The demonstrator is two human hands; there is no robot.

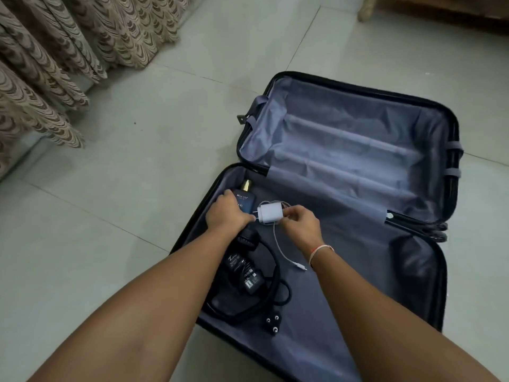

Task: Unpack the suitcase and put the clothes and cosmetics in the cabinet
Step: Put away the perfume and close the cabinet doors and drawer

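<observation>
The dark hard-shell suitcase with grey fabric lining lies open on the pale tiled floor; its far half holds nothing visible; the near half holds the items. The left hand curls its grip round the dark blue perfume bottle with gold cap at the near half's far-left corner; the right hand pinches the white plug charger with trailing white cable just beside the bottle; a black power adapter with coiled black cord lies along the left edge.
</observation>
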